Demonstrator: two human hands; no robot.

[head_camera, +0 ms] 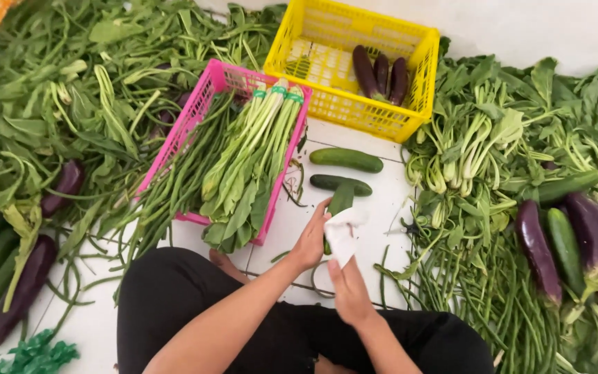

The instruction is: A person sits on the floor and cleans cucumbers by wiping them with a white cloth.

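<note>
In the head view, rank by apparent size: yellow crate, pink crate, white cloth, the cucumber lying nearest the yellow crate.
1. Yellow crate and pink crate: look alike, and greens cover much of the pink one, so no ranking.
2. Cucumber.
3. White cloth, bunched in the hands.

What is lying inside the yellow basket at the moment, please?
Three dark purple eggplants lie against the right side of the yellow basket; a few green stems show at its left. Nothing else is visible inside.

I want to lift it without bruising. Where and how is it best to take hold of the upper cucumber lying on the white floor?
Probably grip the upper cucumber around its middle, coming from above. It lies flat and crosswise on the floor, clear of the yellow crate and the second cucumber, so fingers fit on both long sides.
</note>
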